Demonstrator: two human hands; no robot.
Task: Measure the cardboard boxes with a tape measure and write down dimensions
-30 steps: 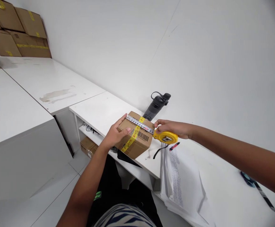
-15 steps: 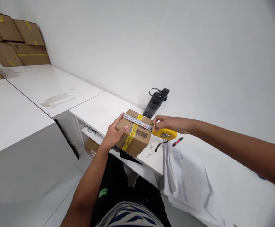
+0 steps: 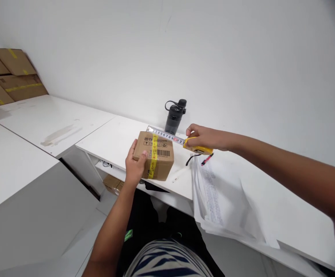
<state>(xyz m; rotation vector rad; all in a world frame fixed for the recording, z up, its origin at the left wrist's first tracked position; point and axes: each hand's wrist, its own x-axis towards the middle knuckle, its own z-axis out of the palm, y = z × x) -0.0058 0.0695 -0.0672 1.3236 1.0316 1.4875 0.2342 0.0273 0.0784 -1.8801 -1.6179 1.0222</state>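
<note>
One arm (image 3: 112,223) slants up from the near side, its left hand (image 3: 135,161) clasping the left side of a taped cardboard box (image 3: 164,159) — thumb bent over the top — at the near edge of the white surface (image 3: 115,134). Another arm (image 3: 271,165) stretches in from the right, nearly straight, its right hand (image 3: 200,136) curled palm-down around a yellow tape measure (image 3: 199,147), whose blade (image 3: 166,135) runs left along the box's far side; contact between them is unclear. Beyond stands a dark bottle (image 3: 173,119) — while a red pen (image 3: 207,159) lies just nearer than the tape measure.
</note>
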